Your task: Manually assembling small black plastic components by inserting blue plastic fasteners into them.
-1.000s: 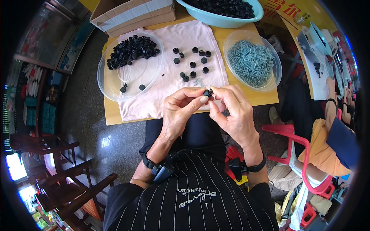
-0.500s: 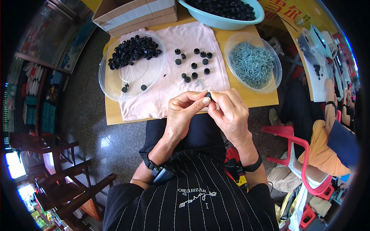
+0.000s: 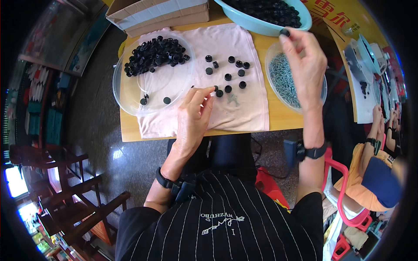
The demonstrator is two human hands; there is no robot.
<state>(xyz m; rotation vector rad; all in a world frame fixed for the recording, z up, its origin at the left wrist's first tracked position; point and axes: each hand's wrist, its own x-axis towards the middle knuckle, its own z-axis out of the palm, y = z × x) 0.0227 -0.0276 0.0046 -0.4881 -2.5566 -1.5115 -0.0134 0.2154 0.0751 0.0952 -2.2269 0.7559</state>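
My right hand (image 3: 306,61) is raised at the rim of the light blue basin (image 3: 261,29), pinching a small black cap (image 3: 284,32) between thumb and fingertips. Over the pink cloth (image 3: 248,117), my left hand (image 3: 193,115) reaches in with fingers bent and apart. Its fingertips meet a black cap (image 3: 216,88) still lying on the cloth. Several more caps (image 3: 228,77) are scattered around there, some with the hollow side up. A few silvery screws (image 3: 233,101) lie close by. Partly behind my right forearm stands a round clear tub of screws (image 3: 281,80).
Black caps are heaped in a clear round tray (image 3: 119,93) at the left. Many black parts (image 3: 265,13) fill the basin. A cardboard box (image 3: 161,17) stands at the back left. To the right are a red plastic chair (image 3: 344,174) and another person's arms at a second table.
My hands have parted from the cap they both held. The right hand carried it up and right to the basin; the left moved left to the caps on the cloth.
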